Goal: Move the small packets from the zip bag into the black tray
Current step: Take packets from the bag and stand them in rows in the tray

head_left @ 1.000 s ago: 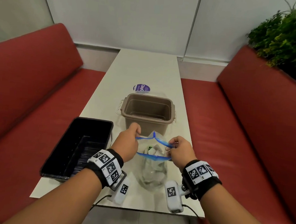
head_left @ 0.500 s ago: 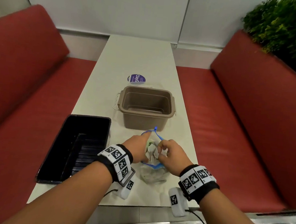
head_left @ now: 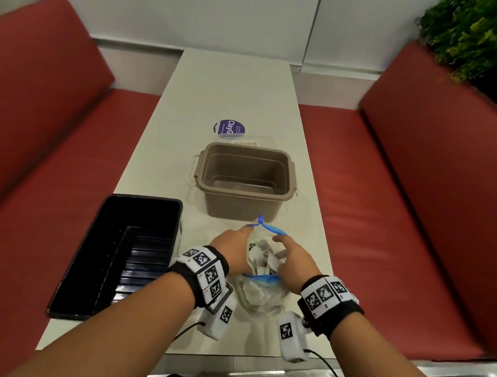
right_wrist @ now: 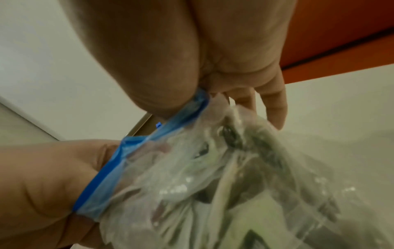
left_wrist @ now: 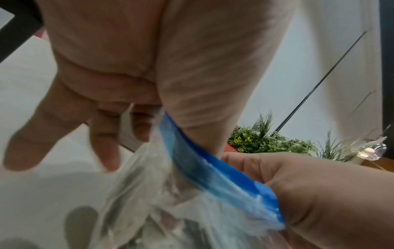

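Clear, crinkled plastic forms the zip bag (head_left: pixel 259 295), its mouth edged with a bright blue zip strip (head_left: pixel 271 228) pulled into an open loop. It sits on the near end of the white table (head_left: pixel 233 99), just in front of the brown plastic tub (head_left: pixel 243 179) and beside the black tray (head_left: pixel 119 256). Inside it lie the small packets (head_left: pixel 266 257), pale grey and white, some with dark green print (the wrist views blur them too much to count).

Both hands work at the bag's mouth. The left hand (head_left: pixel 232 253) is on the left side of the opening: in the left wrist view its thumb goes down inside the blue strip while the other fingers (left_wrist: pixel 102 139) spread loosely outside the plastic. The right hand (head_left: pixel 293 262) is on the right side, its thumb tucked against the strip inside the rim and its fingers curled round the bunched plastic, index finger reaching toward the far end of the loop. So each hand holds the bag rim, stretching it wide.

The tray's ribbed floor shows no packets. Behind the tub sits a round purple-labelled lid (head_left: pixel 229 127). Red benches (head_left: pixel 417 200) flank the table, with green foliage (head_left: pixel 481 36) at the far right.
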